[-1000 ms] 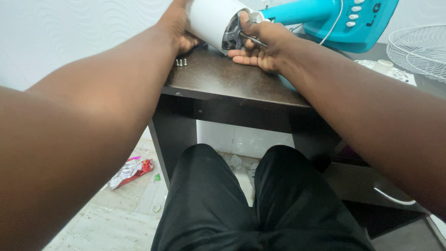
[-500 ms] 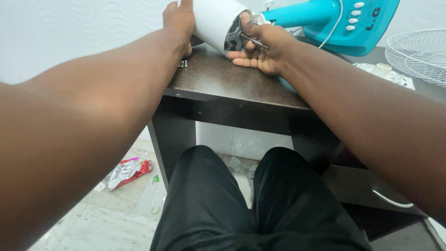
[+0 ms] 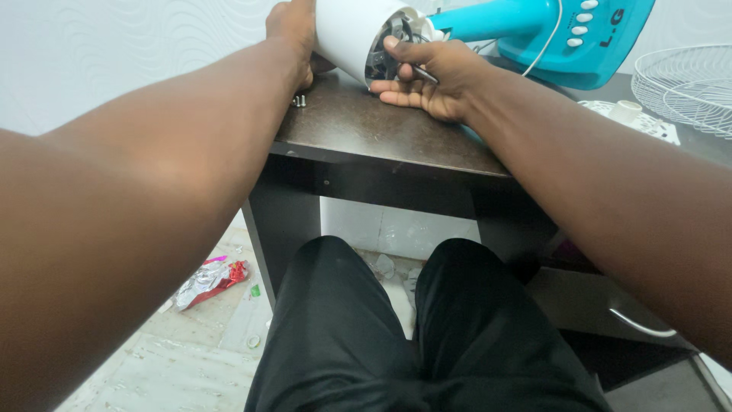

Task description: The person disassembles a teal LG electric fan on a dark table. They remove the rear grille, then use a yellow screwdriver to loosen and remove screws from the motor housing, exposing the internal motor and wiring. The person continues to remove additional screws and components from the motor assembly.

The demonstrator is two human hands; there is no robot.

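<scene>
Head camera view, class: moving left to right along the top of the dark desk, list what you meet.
Left hand → small metal screws on the dark brown wooden desk → white cylindrical fan motor housing → right hand → turquoise plastic fan body with white buttons → white wire fan guard.

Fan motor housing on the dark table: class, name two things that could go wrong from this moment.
1. The loose screws lie near the table edge beside the left hand; a nudge could send them to the floor.
2. The right hand holds a thin tool at the white motor housing's open end; a slip might jab fingers.
</scene>
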